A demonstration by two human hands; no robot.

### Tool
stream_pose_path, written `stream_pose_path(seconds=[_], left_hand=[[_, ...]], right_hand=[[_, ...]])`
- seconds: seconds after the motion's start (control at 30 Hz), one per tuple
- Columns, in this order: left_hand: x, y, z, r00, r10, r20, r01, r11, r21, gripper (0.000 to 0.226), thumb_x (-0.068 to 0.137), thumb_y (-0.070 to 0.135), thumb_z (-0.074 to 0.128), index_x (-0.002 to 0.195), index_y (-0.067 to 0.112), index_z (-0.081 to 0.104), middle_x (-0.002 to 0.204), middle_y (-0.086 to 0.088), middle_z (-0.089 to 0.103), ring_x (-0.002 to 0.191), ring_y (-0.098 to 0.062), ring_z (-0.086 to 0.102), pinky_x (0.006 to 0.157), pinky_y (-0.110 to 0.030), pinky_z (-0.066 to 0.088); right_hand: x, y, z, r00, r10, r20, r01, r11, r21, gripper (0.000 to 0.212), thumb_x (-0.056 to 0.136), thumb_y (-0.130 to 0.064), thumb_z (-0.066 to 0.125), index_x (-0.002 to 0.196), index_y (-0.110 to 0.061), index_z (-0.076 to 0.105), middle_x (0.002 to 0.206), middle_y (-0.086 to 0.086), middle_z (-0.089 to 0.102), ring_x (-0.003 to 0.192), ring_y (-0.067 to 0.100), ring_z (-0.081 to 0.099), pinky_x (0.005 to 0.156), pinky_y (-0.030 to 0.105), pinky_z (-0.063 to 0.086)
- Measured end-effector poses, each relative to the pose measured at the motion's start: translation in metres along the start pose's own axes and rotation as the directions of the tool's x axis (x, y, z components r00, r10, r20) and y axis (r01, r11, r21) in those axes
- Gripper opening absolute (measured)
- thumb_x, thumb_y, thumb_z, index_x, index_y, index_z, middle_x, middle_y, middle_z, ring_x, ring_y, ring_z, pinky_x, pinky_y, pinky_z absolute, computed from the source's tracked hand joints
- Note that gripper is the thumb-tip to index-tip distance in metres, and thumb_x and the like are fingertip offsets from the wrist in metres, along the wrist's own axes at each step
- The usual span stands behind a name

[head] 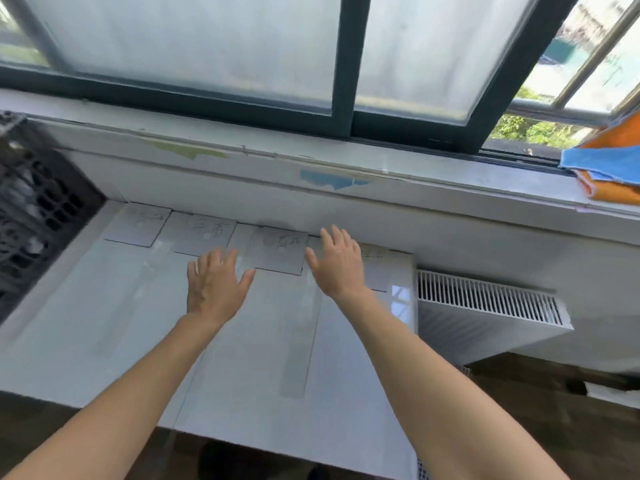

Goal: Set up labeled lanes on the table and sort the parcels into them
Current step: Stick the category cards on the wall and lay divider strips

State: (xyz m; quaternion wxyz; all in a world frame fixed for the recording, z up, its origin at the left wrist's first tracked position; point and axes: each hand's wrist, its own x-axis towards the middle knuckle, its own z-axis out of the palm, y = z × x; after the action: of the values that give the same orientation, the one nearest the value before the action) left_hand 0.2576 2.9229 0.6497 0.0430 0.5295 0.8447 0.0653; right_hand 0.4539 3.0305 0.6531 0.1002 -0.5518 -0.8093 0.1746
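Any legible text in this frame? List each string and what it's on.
None can be read.
Far-left label card: handwritten marks, too blurred.
Second label card: handwriting, blurred.
Third label card: handwriting, blurred.
Fourth label card: partly hidden by the right hand, unreadable.
Black crate, radiator, folded cloths: no text visible.

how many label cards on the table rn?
4 along the far edge: far-left card, second card, third card between the hands, fourth card partly under the right hand.
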Motion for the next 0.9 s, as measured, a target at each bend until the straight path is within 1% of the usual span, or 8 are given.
stream_pose_path(seconds=[0.17, 0.33, 0.47, 0.53, 0.63, 0.77, 0.83, 0.9], left_hand=[[0.014, -0.093, -0.017, 0.999, -0.038, -0.018, 0.039, 0.998, 0.049, 0.059, 0.097, 0.052, 0.048, 0.141, 0.012, 0.050, 0.141, -0.016, 0.052, 0.130, -0.035, 0.044, 0.108, -0.050, 0.031], [0.020, -0.203, -0.034, 0.990, -0.130, -0.049, 0.130, 0.992, -0.004, 0.057, 0.098, 0.048, 0.050, 0.138, 0.009, 0.053, 0.138, -0.017, 0.053, 0.127, -0.036, 0.046, 0.105, -0.050, 0.033], [0.018, -0.293, -0.038, 0.971, -0.237, 0.005, 0.237, 0.971, -0.026, 0.055, 0.101, 0.046, 0.046, 0.142, 0.009, 0.048, 0.140, -0.013, 0.052, 0.128, -0.033, 0.046, 0.106, -0.046, 0.034], [0.018, -0.336, -0.035, 0.961, -0.273, 0.030, 0.274, 0.961, -0.037, 0.051, 0.102, 0.041, 0.047, 0.143, 0.010, 0.046, 0.138, -0.012, 0.054, 0.126, -0.033, 0.047, 0.103, -0.045, 0.037], [0.021, -0.396, -0.028, 0.929, -0.346, 0.127, 0.356, 0.933, -0.057, 0.045, 0.102, 0.031, 0.049, 0.141, 0.011, 0.044, 0.135, -0.012, 0.054, 0.121, -0.033, 0.051, 0.093, -0.044, 0.044], [0.022, -0.452, -0.003, 0.896, -0.395, 0.200, 0.421, 0.901, -0.107, 0.033, 0.099, 0.026, 0.054, 0.127, 0.009, 0.054, 0.122, -0.013, 0.060, 0.109, -0.034, 0.058, 0.084, -0.044, 0.051], [0.024, -0.465, 0.012, 0.895, -0.397, 0.204, 0.429, 0.891, -0.147, 0.030, 0.098, 0.026, 0.057, 0.122, 0.009, 0.058, 0.119, -0.012, 0.062, 0.106, -0.034, 0.061, 0.081, -0.043, 0.052], [0.026, -0.471, 0.024, 0.897, -0.393, 0.202, 0.430, 0.882, -0.192, 0.031, 0.098, 0.024, 0.057, 0.125, 0.009, 0.060, 0.122, -0.011, 0.063, 0.106, -0.032, 0.062, 0.081, -0.043, 0.053]], right_hand=[[0.018, -0.096, 0.035, 0.991, -0.122, 0.049, 0.123, 0.992, -0.024, 0.063, 0.103, -0.046, 0.040, 0.155, -0.012, 0.031, 0.163, 0.012, 0.026, 0.152, 0.029, 0.019, 0.124, 0.045, 0.015], [0.035, -0.194, 0.080, 0.976, -0.196, 0.093, 0.200, 0.979, -0.040, 0.059, 0.103, -0.044, 0.043, 0.151, -0.011, 0.037, 0.159, 0.012, 0.034, 0.148, 0.029, 0.028, 0.120, 0.042, 0.022], [0.040, -0.277, 0.128, 0.956, -0.250, 0.157, 0.264, 0.961, -0.077, 0.047, 0.103, -0.041, 0.042, 0.137, -0.010, 0.048, 0.135, 0.009, 0.053, 0.125, 0.030, 0.048, 0.102, 0.038, 0.035], [0.043, -0.317, 0.152, 0.944, -0.267, 0.196, 0.289, 0.953, -0.091, 0.043, 0.103, -0.041, 0.041, 0.133, -0.011, 0.049, 0.128, 0.007, 0.056, 0.117, 0.029, 0.052, 0.098, 0.038, 0.037], [0.055, -0.372, 0.188, 0.954, -0.221, 0.203, 0.238, 0.969, -0.060, 0.037, 0.102, -0.036, 0.043, 0.122, -0.009, 0.058, 0.114, 0.008, 0.065, 0.105, 0.031, 0.058, 0.088, 0.039, 0.043], [0.069, -0.427, 0.235, 0.982, -0.029, 0.187, 0.006, 0.993, 0.122, 0.027, 0.096, -0.026, 0.048, 0.096, -0.007, 0.068, 0.091, 0.007, 0.070, 0.086, 0.030, 0.066, 0.063, 0.035, 0.042], [0.076, -0.445, 0.255, 0.983, 0.016, 0.184, -0.049, 0.983, 0.175, 0.027, 0.094, -0.025, 0.050, 0.090, -0.004, 0.068, 0.084, 0.009, 0.071, 0.079, 0.029, 0.066, 0.063, 0.036, 0.048], [0.086, -0.458, 0.272, 0.983, 0.043, 0.176, -0.078, 0.976, 0.201, 0.030, 0.095, -0.027, 0.051, 0.088, -0.004, 0.068, 0.082, 0.009, 0.070, 0.076, 0.027, 0.066, 0.063, 0.034, 0.050]])
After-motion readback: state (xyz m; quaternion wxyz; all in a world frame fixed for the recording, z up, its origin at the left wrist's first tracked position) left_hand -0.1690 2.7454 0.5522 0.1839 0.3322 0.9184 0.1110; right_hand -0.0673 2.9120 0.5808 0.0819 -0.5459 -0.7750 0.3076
